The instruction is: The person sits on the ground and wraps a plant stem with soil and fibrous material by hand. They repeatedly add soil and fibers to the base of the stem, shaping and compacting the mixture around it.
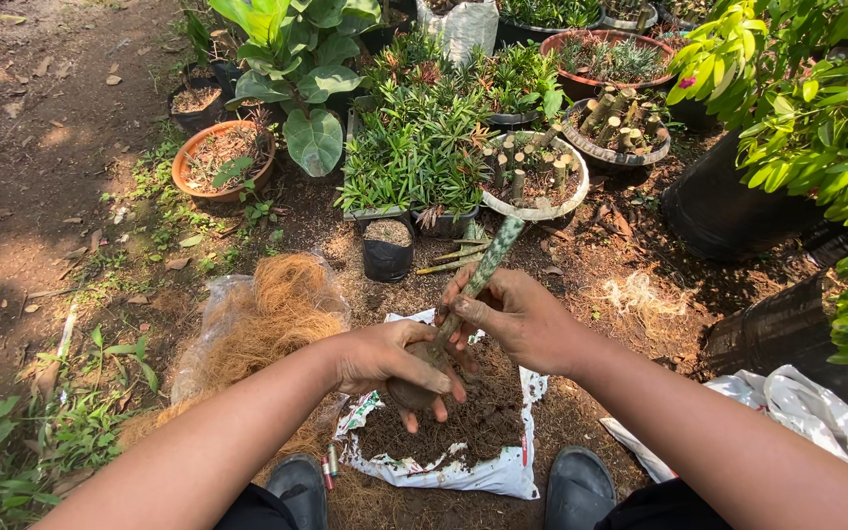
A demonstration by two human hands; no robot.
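Down over the torn white sack of dark potting soil (463, 476), both hands are on one mottled green stem cutting (488, 260). Left hand (390, 358) is clenched round the bottom end, cupping a clump of soil at its base. Right hand (517, 319) is wrapped round the stem just above that, so it's the higher grip. Long axis tilts up and away from the body, leaning right toward the pots of cut stems (534, 182). Coconut fibre pile (267, 314) sits just left.

One head-worn camera looks steeply down and forward from close above the ground (71, 196), nursery pots (223, 162) far beyond.
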